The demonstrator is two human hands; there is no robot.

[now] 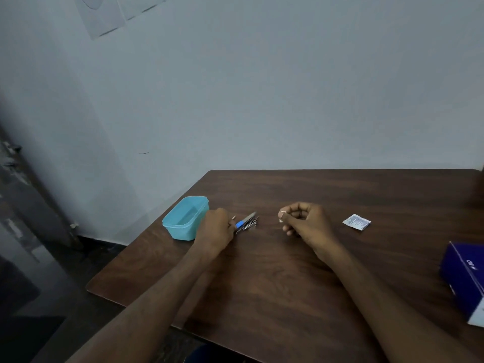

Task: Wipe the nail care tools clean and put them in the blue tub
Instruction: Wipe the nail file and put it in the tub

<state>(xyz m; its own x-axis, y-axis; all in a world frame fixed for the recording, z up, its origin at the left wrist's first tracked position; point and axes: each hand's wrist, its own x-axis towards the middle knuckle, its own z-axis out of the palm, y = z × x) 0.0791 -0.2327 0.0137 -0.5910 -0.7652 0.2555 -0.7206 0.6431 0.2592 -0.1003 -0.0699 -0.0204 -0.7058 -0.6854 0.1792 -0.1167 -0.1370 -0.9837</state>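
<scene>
The left hand (215, 229) rests on the brown table (288, 271) just beside the blue tub (184, 218), fingers curled around a thin tool whose tip shows past the knuckles; its type cannot be told. The remaining nail care tools (247, 222) lie bunched just right of that hand, outside the tub. The right hand (305, 221), fingers curled inward, pinches 1 small white wipe (281, 217); 1 sachet (356, 222) and 1 dark blue box (465, 279) lie well apart to the right.
</scene>
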